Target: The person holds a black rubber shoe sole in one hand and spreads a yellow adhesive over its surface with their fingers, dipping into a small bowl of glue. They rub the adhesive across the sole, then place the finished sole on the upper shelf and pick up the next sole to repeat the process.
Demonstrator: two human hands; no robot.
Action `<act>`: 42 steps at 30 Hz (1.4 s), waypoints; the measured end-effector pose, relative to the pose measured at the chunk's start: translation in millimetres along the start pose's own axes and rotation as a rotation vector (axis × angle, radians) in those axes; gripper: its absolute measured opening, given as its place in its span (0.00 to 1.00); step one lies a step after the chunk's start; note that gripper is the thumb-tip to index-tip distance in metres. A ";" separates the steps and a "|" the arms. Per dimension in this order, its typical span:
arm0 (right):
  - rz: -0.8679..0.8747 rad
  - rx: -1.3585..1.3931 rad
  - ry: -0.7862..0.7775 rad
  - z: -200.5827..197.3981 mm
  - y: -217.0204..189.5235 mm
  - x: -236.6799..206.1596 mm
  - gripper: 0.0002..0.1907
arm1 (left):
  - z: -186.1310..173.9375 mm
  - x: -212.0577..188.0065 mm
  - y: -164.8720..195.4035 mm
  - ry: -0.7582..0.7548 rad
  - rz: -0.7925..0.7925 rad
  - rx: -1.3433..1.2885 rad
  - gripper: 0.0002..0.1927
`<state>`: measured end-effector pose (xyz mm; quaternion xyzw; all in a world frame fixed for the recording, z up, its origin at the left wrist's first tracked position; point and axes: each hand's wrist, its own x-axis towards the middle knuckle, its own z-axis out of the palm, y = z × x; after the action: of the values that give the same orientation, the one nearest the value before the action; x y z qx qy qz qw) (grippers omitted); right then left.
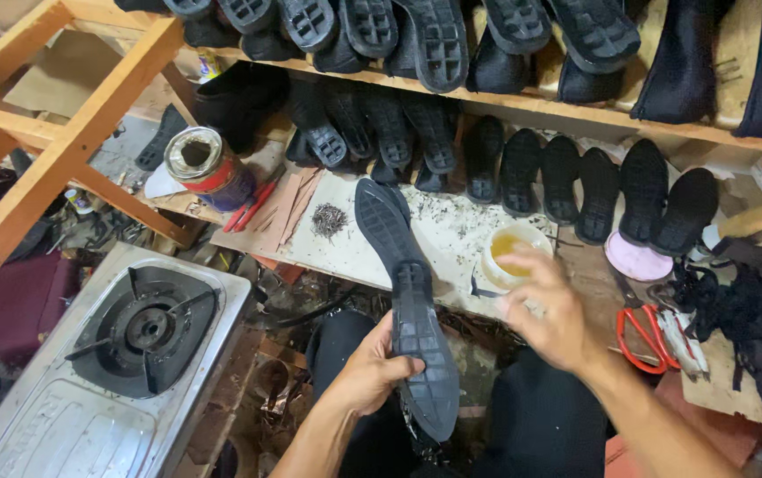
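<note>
Left hand [370, 372] clasps black shoe sole [407, 301] at heel end, tread up, toe pointing away over littered white board [345, 252]. Right hand [547, 310] blurred, fingers loosely spread, apparently empty, just before glue bowl [512, 250]. Beyond grip: shelves of soles [522, 168]. Left of grip: gas stove [124, 354]. Right: red scissors [642, 336].

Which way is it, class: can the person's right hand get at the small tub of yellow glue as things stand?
Probably yes. The right hand hovers just in front of the glue tub, fingers spread toward it, with nothing between them. The left hand holds the black sole off to the side.
</note>
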<state>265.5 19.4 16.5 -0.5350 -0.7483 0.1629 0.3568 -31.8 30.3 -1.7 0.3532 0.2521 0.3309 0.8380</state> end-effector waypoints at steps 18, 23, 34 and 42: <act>-0.123 0.500 -0.112 22.6 -48.1 -37.3 0.22 | 12.8 10.3 1.3 0.034 0.017 -0.021 0.37; 0.353 0.745 -0.117 28.4 -56.4 -46.1 0.23 | 14.0 10.8 3.0 0.032 0.034 0.032 0.35; -0.148 0.108 -0.032 32.7 -67.0 -27.4 0.33 | 10.9 12.1 3.1 -0.017 -0.043 -0.070 0.34; -0.213 0.079 0.096 25.6 -61.6 -19.8 0.26 | 9.9 13.0 7.7 -0.069 0.061 0.037 0.37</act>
<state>208.7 -18.2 30.2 -0.4451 -0.7760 0.1276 0.4283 -19.7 39.8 7.9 0.3873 0.2184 0.3393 0.8290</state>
